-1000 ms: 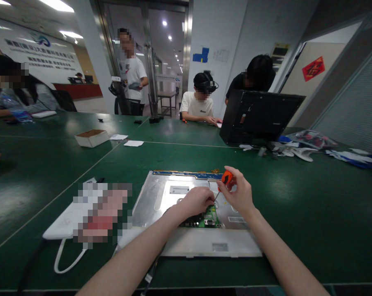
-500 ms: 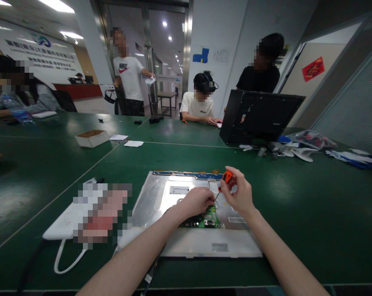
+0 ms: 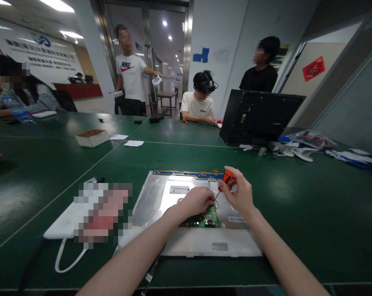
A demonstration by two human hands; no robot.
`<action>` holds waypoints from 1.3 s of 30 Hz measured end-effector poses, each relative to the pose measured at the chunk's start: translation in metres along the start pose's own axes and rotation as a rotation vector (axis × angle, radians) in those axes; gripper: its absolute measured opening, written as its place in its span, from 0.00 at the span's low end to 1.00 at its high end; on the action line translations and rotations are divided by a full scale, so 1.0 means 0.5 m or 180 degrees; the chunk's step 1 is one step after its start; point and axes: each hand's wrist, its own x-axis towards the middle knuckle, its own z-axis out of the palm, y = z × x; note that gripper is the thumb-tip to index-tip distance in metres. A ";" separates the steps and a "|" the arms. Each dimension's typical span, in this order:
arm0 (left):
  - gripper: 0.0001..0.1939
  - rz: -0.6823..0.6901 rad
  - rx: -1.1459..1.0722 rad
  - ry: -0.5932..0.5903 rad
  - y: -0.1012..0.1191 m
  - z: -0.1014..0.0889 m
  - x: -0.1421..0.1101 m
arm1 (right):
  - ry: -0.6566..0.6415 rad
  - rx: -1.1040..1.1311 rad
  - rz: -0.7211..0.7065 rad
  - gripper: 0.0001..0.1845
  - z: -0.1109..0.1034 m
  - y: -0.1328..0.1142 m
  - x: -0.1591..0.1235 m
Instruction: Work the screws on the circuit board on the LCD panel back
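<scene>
My right hand is closed around the orange and black handle of a screwdriver. Its thin shaft slants down and left to a green circuit board. Right beside the tip, my left hand has its fingers drawn together low over the board; what they pinch, if anything, is hidden. The board sits on the silver metal back of a flat display panel, which lies on the green table. A blue strip board runs along the panel's far edge. My left hand and forearm cover part of the panel.
Left of the panel lie a white device with a cable and a blurred-out object. An open cardboard box and papers are farther back. A black monitor housing stands at the back right, near bagged items. Several people are around the table.
My hands keep nearly the same place; the screwdriver handle looks slightly turned. Behind the table, the standing person at left has shifted right, and the one at right has raised their head.
</scene>
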 end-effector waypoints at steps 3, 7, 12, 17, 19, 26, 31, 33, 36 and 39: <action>0.05 0.0008 0.0001 0.0022 0.000 -0.001 -0.001 | 0.0038 0.0022 0.0067 0.18 -0.008 -0.003 0.007; 0.05 0.0019 0.0011 0.0022 -0.003 0.001 0.000 | -0.0135 -0.0221 0.0137 0.12 -0.030 -0.019 0.036; 0.05 -0.0010 0.0036 0.0033 -0.003 0.002 0.001 | -0.1111 -0.1030 0.0150 0.22 -0.060 -0.050 0.103; 0.05 -0.0053 0.0056 -0.0019 0.000 0.000 0.002 | -0.2085 -0.1543 0.0275 0.24 -0.070 -0.071 0.167; 0.06 -0.0074 0.0047 -0.0050 0.000 0.000 0.002 | -0.2442 -0.1732 0.0373 0.22 -0.070 -0.077 0.184; 0.05 -0.0058 0.0031 -0.0005 -0.001 0.001 0.001 | -0.3040 -0.1746 0.0447 0.13 -0.080 -0.087 0.204; 0.05 -0.0026 -0.0001 -0.0001 -0.002 0.002 0.001 | -0.3188 -0.1475 0.0412 0.10 -0.096 -0.086 0.204; 0.05 -0.0038 -0.0014 -0.0010 -0.002 0.002 0.002 | -0.3206 -0.1412 0.0425 0.14 -0.096 -0.087 0.204; 0.05 -0.0076 -0.0040 -0.0002 0.000 0.001 0.003 | -0.3235 -0.1349 0.0447 0.22 -0.093 -0.091 0.204; 0.05 -0.0092 -0.0032 -0.0010 0.003 -0.001 0.003 | -0.3294 -0.1354 0.0385 0.22 -0.093 -0.095 0.205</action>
